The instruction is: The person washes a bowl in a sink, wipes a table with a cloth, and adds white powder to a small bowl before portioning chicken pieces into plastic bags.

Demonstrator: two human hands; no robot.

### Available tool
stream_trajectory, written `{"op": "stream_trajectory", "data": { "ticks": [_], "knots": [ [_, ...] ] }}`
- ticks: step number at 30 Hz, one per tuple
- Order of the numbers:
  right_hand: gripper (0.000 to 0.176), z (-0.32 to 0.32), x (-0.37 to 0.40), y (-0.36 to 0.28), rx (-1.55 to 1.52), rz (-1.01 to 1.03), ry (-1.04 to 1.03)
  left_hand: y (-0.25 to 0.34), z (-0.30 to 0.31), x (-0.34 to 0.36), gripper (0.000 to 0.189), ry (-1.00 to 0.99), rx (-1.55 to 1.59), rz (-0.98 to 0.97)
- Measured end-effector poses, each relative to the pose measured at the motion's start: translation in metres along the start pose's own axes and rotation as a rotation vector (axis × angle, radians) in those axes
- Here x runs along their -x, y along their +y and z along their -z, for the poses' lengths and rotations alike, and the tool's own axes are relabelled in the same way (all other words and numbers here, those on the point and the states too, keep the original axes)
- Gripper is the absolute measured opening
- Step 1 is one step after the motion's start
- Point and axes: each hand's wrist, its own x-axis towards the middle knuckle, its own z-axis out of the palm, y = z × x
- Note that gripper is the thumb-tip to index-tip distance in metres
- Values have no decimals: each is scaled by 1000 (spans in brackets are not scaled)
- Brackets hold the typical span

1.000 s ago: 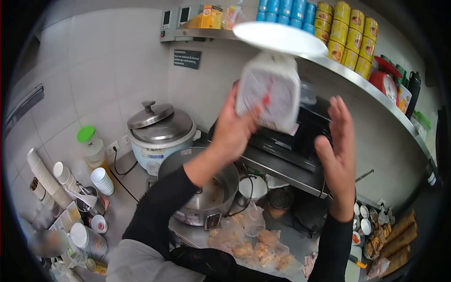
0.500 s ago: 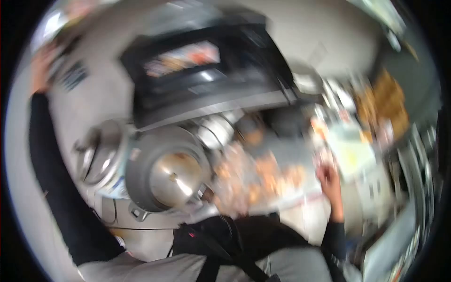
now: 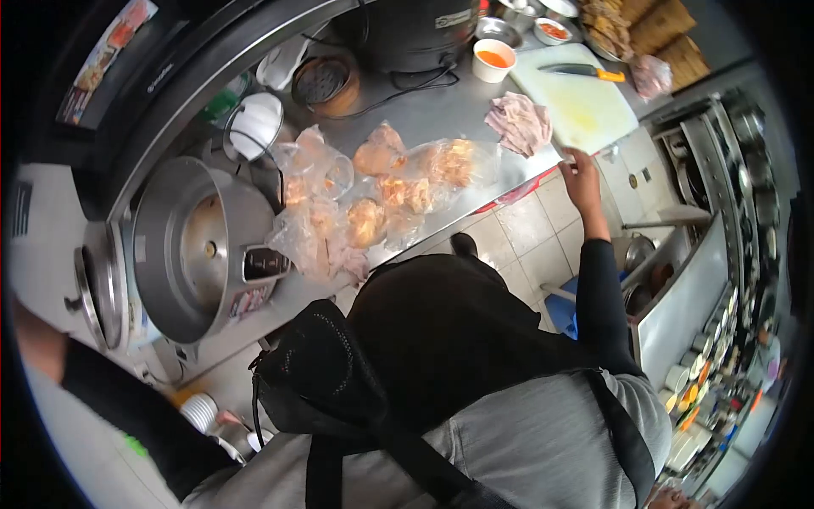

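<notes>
My right hand [image 3: 582, 180] is at the front edge of the metal counter, its fingers curled together; what they hold, if anything, is hidden. Just beyond it lie a crumpled pinkish cloth [image 3: 518, 124] and a white cutting board [image 3: 577, 97] with a yellow stain. On the board rests an orange-handled knife [image 3: 581, 70]. At the far left edge my left hand [image 3: 38, 339] is blurred and partly cut off, its fingers not visible. Nearest to it is a steel lid [image 3: 103, 284], beside a large grey pot [image 3: 161, 280]. Several clear plastic bags [image 3: 365, 191] of orange-brown food lie on the counter.
A dark appliance [image 3: 110, 102] stands at upper left. A black cooker [image 3: 415, 34] with a cord, a tub of orange sauce [image 3: 494, 59] and a brown round container [image 3: 326, 85] sit at the back. Metal shelving [image 3: 678, 280] stands on the right, above a tiled floor [image 3: 517, 220].
The view has swung right and become sharper. My left arm has dropped from the upper left to the lower left. My right hand is now apart from the cloth, at the counter edge.
</notes>
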Motion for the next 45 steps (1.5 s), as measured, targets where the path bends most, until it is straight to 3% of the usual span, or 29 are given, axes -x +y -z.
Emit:
{"op": "stream_trajectory", "data": {
  "ticks": [2, 3, 4, 5, 6, 8, 9, 10, 14, 16, 17, 18, 20, 21, 23, 25, 26, 28, 30, 32, 33, 35, 37, 38, 40, 41, 42, 44, 45],
  "knots": [
    [53, -22, -48, 8, 29, 325, 44, 31, 17, 142, 37, -564, -58, 275],
    [57, -38, -67, 10, 88, 358, 4, 46, 26, 213, 42, -848, -132, 371],
    [62, -53, -86, 13, 147, 393, -31, 183, -62, 247, 23, -1035, 63, 639],
    [62, -71, -102, 23, 132, 410, -52, 227, -101, 314, 44, -1113, 162, 789],
    [58, -94, -114, 37, 273, 518, -131, 260, -132, 371, 66, -1144, 308, 760],
    [55, -109, -133, 52, 400, 657, -226, 284, -165, 493, 81, -1249, 308, 842],
    [49, -109, -146, 51, 258, 508, -321, 281, -177, 540, 87, -1361, 227, 700],
    [43, -109, -157, 51, 119, 351, -417, 282, -186, 567, 94, -1475, 149, 554],
    [40, -79, -133, 58, 71, 205, -287, 337, -231, 540, 86, -1461, 135, 677],
    [44, -76, -111, 73, 63, 194, -409, 371, -249, 499, 72, -1689, 106, 509],
    [46, -73, -96, 71, 53, 290, -356, 372, -252, 527, 56, -1560, 174, 401],
    [49, -72, -90, 70, 42, 384, -289, 362, -252, 550, 56, -1565, 156, 389],
    [54, -70, -94, 70, 18, 395, -297, 345, -263, 566, 47, -1362, 13, 433],
    [50, -67, -95, 68, -6, 355, -249, 335, -269, 565, 33, -1187, 66, 654],
    [46, -55, -95, 51, -38, 324, -208, 314, -261, 542, 30, -1137, 152, 704],
    [34, -44, -94, 23, -205, 584, -59, 304, -246, 515, 24, -1139, 290, 780],
    [34, -52, -95, 12, -216, 594, -55, 311, -239, 505, 24, -1136, 278, 771],
    [30, -75, -99, -11, -601, 393, -503, 326, -225, 488, 23, -1128, 305, 1241],
    [31, -103, -109, -44, -638, 540, -425, 328, -215, 491, 30, -1015, 234, 1258],
    [31, -113, -108, -95, -699, 739, -310, 329, -217, 487, 37, -438, 615, 1544],
    [28, -126, -106, -113, -647, 854, -261, 339, -222, 457, 40, -317, 705, 1674],
    [24, -164, -112, -137, -591, 972, -227, 331, -214, 432, 44, -278, 623, 1717],
    [19, -200, -126, -159, -350, 1175, -565, 315, -198, 421, 58, -307, 522, 1695],
    [19, -192, -124, -177, -347, 1182, -569, 308, -195, 424, 58, -297, 521, 1695],
    [16, -155, -125, -226, -471, 950, -758, 293, -187, 442, 61, -668, 71, 1174],
    [16, -154, -121, -240, -465, 957, -771, 285, -188, 454, 63, -782, -117, 951],
    [17, -154, -119, -254, -529, 888, -923, 276, -185, 464, 63, -771, -124, 962],
    [18, -153, -108, -264, -581, 820, -1079, 262, -182, 472, 72, -1106, -46, 1330],
    [21, -147, -104, -256, -767, 810, -967, 259, -178, 486, 58, -790, -33, 1308]
  ]
}}
